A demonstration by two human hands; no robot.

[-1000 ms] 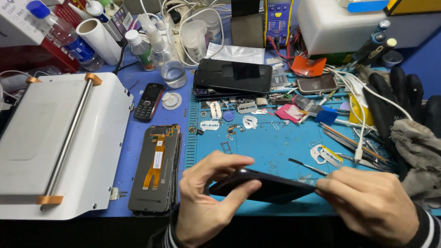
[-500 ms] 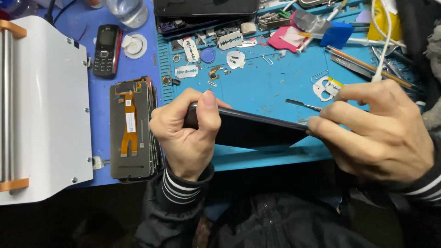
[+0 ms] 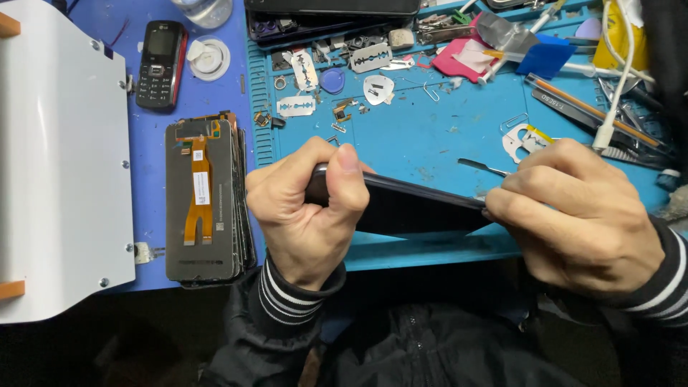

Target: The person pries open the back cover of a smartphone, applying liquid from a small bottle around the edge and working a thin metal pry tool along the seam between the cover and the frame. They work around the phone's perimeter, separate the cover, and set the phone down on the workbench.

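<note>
Both hands gripped the dark phone (image 3: 408, 208) over the blue mat's (image 3: 444, 136) near edge, left hand (image 3: 304, 215) clamping one end, right hand (image 3: 580, 208) closed at the other, its body seemingly unopened.

Work surface: blue repair mat (image 3: 430, 136) on blue bench top (image 3: 154, 150), cluttered with small parts | Left: white machine housing (image 3: 57, 165) with metal screws | Below bench edge: dark, unlit area | Lighting: even, overhead, soft shadows
</note>
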